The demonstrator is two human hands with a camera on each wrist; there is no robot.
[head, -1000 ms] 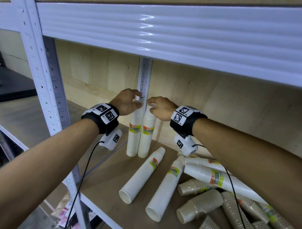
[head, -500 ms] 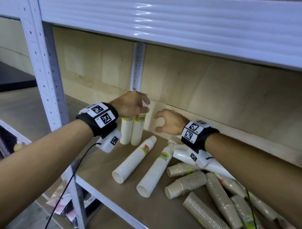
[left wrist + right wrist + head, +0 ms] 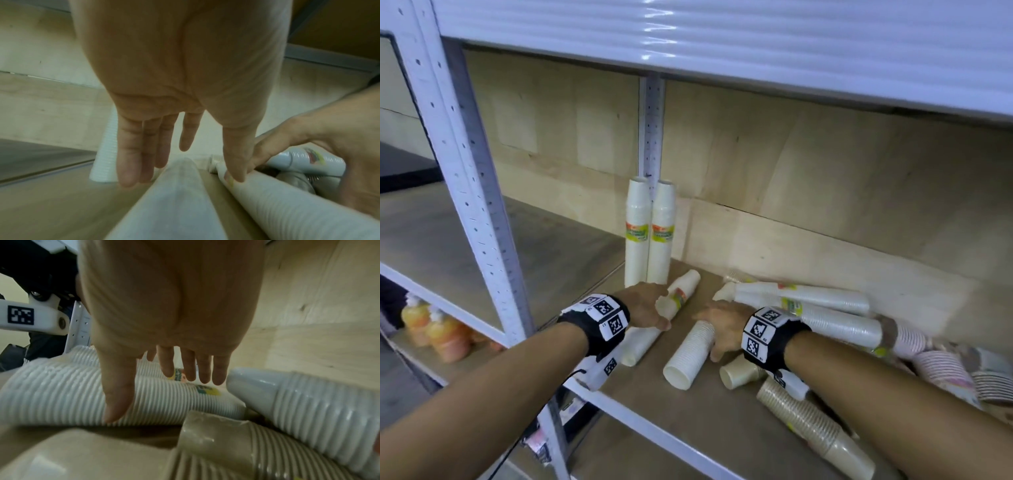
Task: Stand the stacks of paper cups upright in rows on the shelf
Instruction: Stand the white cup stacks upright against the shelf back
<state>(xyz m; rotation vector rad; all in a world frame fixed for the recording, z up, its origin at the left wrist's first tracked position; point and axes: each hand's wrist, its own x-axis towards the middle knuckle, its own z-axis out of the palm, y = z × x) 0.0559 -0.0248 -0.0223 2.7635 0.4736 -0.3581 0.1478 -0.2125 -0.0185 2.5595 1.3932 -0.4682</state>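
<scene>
Two white cup stacks (image 3: 637,236) (image 3: 663,236) stand upright side by side against the rear post. On the shelf board (image 3: 654,407) lie several more stacks. My left hand (image 3: 654,306) hovers open over one lying white stack (image 3: 681,291); in the left wrist view its fingers (image 3: 131,154) are straight above that stack (image 3: 174,203). My right hand (image 3: 717,325) reaches over the neighbouring lying white stack (image 3: 686,356), fingers (image 3: 205,369) extended and thumb just above its ribbed side (image 3: 61,394). Neither hand holds anything.
A heap of white and brown lying stacks (image 3: 835,318) (image 3: 811,425) fills the shelf's right side. The white upper shelf (image 3: 722,41) hangs low overhead. A front upright (image 3: 472,192) stands at left, with orange bottles (image 3: 445,335) on the shelf below.
Both hands have left the tops of the two upright stacks and dropped toward me, down onto the lying white stacks. The upright pair stays standing on its own.
</scene>
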